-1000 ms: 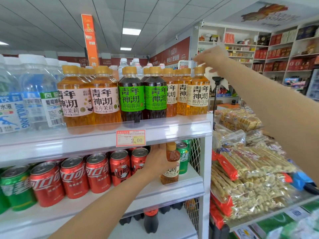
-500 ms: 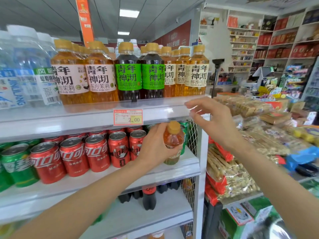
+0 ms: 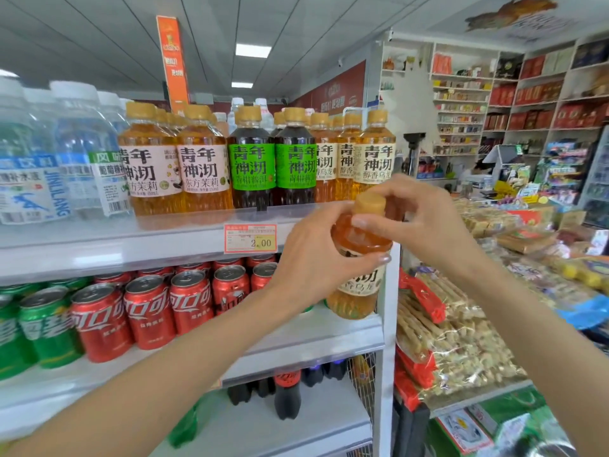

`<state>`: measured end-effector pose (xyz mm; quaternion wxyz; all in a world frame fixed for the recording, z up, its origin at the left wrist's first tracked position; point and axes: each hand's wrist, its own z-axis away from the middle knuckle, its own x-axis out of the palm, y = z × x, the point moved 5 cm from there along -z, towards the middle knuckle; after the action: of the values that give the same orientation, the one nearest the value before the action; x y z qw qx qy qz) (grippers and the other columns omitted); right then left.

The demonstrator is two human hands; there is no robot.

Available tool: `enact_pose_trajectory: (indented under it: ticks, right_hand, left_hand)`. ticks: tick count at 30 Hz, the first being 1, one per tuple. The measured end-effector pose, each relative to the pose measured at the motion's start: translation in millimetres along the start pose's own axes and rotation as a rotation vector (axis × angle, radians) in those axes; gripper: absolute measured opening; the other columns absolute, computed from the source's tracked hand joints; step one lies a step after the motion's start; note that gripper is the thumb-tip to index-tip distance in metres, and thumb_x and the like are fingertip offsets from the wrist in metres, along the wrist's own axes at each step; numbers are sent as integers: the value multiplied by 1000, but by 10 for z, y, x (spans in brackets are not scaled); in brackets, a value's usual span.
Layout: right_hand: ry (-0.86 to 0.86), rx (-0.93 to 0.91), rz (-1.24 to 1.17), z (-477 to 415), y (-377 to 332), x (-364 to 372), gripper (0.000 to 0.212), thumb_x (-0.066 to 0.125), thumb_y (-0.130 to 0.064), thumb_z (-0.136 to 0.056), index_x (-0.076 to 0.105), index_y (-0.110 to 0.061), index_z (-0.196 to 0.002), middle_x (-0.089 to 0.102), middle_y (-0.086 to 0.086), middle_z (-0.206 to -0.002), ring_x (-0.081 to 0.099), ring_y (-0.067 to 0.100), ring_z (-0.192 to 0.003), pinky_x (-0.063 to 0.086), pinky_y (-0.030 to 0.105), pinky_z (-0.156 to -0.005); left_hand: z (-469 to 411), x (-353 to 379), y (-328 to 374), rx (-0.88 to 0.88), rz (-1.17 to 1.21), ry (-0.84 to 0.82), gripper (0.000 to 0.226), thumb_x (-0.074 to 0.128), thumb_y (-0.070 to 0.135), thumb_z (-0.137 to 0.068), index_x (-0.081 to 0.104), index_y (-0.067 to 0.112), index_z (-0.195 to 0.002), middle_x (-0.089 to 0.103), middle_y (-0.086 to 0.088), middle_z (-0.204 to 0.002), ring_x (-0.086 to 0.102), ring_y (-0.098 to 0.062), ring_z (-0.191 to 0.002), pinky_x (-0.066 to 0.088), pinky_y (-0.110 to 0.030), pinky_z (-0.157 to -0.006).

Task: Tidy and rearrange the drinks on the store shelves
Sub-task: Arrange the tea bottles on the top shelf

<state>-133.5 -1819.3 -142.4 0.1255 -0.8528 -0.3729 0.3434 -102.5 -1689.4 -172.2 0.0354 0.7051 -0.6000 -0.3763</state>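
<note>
An amber tea bottle with a tan cap and cream label hangs in the air in front of the shelf's right end. My left hand is wrapped around its shoulder and body. My right hand pinches the neck just under the cap. On the top shelf stands a row of matching tea bottles, some amber, two dark with green labels.
Water bottles fill the top shelf's left. Red cola cans and green cans line the middle shelf. Dark soda bottles stand on the lower shelf. Bagged snacks are piled on a rack to the right.
My left hand has lifted the amber bottle out from the middle shelf and up. My right hand came down from the top row and took hold near the cap.
</note>
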Motion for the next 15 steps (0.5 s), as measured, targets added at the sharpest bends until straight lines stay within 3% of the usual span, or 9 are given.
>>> enact_pose_trajectory:
  ticks: [3, 5, 8, 11, 13, 15]
  right_hand:
    - [30, -39, 50, -337, -226, -199, 26, 75, -36, -73, 68, -17, -89, 65, 10, -84, 55, 16, -70, 49, 35, -66]
    - [53, -50, 68, -568, -311, -311, 28, 73, -35, -76, 68, -13, -91, 67, 10, -87, 62, 20, -75, 53, 37, -72]
    - [115, -54, 60, -927, -361, -447, 31, 72, -37, -78, 68, -10, -92, 66, 2, -79, 60, 12, -71, 52, 31, -72]
    - [135, -43, 97, -1264, -348, -493, 24, 71, -40, -78, 66, -17, -83, 62, -7, -73, 56, 2, -65, 48, 21, -66]
    - [120, -14, 125, -1447, -286, -476, 21, 72, -40, -77, 64, -20, -77, 63, -6, -74, 56, 2, -65, 48, 19, -64]
    - [102, 9, 143, -1580, -194, -439, 26, 72, -39, -77, 68, -15, -83, 66, 0, -81, 59, 6, -70, 49, 21, -68]
  left_hand:
    - [-302, -185, 113, -8, 53, 45, 59, 80, 41, -62, 46, 29, -109, 59, 18, -96, 57, 6, -87, 43, -5, -73]
    - [-521, -293, 164, 20, 32, 39, 63, 78, 39, -66, 43, 24, -117, 59, 13, -106, 55, 6, -90, 42, -2, -75]
    - [-798, -395, 229, 125, -224, 40, 81, 76, 46, -67, 36, 19, -132, 53, 2, -127, 50, -12, -111, 44, -28, -92]
    - [-1057, -471, 198, 188, -516, 71, 99, 73, 55, -65, 25, 15, -141, 45, -4, -135, 40, -21, -120, 34, -36, -95]
    - [-1192, -506, 130, 192, -640, 33, 107, 72, 59, -63, 20, 13, -144, 40, -6, -140, 35, -24, -125, 29, -39, -100]
    - [-1261, -533, 15, 179, -746, -29, 107, 72, 58, -65, 17, 12, -145, 37, -8, -142, 32, -25, -128, 26, -39, -102]
